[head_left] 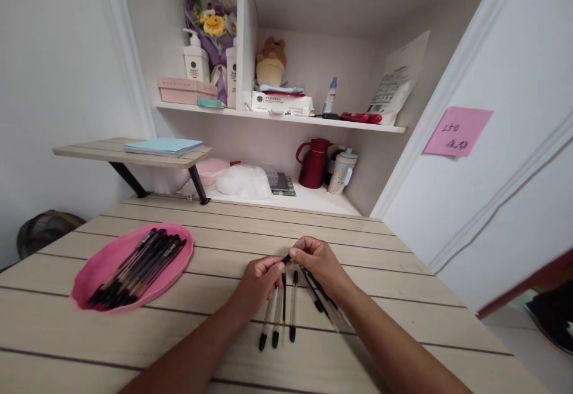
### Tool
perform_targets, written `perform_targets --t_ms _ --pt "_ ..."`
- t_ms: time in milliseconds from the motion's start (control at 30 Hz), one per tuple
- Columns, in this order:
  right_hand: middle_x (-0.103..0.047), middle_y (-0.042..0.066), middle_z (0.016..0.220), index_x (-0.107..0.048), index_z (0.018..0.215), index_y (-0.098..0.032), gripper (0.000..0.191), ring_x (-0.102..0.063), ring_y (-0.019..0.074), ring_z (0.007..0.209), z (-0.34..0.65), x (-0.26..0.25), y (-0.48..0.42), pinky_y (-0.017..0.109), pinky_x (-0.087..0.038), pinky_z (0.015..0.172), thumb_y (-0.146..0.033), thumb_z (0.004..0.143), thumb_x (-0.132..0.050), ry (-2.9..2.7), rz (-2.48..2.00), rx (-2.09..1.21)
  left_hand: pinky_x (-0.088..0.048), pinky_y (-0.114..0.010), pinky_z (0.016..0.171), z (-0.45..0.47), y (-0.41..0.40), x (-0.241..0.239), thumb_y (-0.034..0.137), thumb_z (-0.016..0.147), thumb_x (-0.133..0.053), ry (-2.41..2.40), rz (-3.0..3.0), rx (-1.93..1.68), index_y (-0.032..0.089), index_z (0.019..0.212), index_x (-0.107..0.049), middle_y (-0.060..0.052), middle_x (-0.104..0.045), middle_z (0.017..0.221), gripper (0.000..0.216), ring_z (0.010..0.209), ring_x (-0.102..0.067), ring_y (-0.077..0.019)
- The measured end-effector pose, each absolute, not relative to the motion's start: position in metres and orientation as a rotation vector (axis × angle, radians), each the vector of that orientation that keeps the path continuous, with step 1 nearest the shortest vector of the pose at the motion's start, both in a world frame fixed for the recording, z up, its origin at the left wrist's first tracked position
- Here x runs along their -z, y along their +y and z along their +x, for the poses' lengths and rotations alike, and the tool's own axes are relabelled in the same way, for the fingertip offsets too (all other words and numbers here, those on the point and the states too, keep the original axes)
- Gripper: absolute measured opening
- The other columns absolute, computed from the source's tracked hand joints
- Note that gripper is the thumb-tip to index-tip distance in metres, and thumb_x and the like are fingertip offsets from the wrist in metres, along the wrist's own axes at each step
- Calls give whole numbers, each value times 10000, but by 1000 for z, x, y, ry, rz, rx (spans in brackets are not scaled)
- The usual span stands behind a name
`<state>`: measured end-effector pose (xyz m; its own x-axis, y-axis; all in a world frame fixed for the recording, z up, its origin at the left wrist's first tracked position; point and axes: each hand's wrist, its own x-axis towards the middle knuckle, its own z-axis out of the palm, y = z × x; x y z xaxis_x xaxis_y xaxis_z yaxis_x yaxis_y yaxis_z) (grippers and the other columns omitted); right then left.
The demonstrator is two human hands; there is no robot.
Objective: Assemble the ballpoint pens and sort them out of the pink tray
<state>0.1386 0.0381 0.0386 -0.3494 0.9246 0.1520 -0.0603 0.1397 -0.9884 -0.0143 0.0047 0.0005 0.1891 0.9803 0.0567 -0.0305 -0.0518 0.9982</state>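
My left hand point(262, 280) and my right hand point(320, 262) meet above the middle of the table, both closed with fingertips pinched. Between them is a small black pen part point(286, 258), probably a cap; the fingers hide most of it. Below the hands lie clear pen barrels point(293, 313) with black ends. A thin dark refill point(284, 304) lies among them. More pen parts point(313, 292), some with yellowish tips, lie partly under my right hand and forearm. To the left, a pink oval tray point(187, 245) holds several black-capped pens point(143, 268) in a pile.
The slatted wooden table point(215, 221) fills the lower view. At its back left stands a small raised shelf point(98, 149) bearing blue-covered paper point(163, 145). Behind are a red jug point(314, 164), a pale cup point(342, 172) and a white plastic bag point(244, 180).
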Motion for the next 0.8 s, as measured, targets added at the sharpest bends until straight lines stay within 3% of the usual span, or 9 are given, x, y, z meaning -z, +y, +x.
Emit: perform_targets --t_ms 133,300,433,600,800 --pt "-636 13 667 -620 805 -154 258 -561 125 623 139 -38 39 248 -394 616 -341 631 -657 -1490 -832 -1454 -211 -181 360 -14 5 -1 386 738 -493 1030 1288 -1119 118 937 -608 33 -500 518 353 351 -318 -36" --pt "-604 -7 580 -573 635 -159 218 -535 114 559 137 -36 38 247 -395 585 -337 586 -687 -1457 -851 -1397 -209 -183 355 -14 5 -3 388 727 -504 1050 1281 -1109 113 909 -610 33 -497 508 346 346 -315 -38" --pt "-629 13 696 -615 807 -164 260 -551 119 613 137 -34 37 258 -406 631 -347 627 -657 -1457 -804 -1459 -207 -183 356 -13 3 -6 392 731 -498 1034 1274 -1097 114 892 -610 31 -494 508 340 348 -318 -39" --pt "-603 3 570 -590 635 -150 204 -529 112 552 137 -31 39 251 -395 604 -338 620 -669 -1479 -846 -1390 -199 -182 355 -13 2 -6 408 730 -495 1042 1267 -1070 120 836 -609 34 -499 516 327 348 -313 -35" --pt "-635 19 662 -623 832 -157 229 -559 121 630 139 -31 39 258 -404 659 -319 671 -632 -1446 -773 -1503 -207 -178 363 -14 2 -5 404 748 -473 998 1251 -1075 129 803 -582 41 -490 527 301 353 -323 -29"
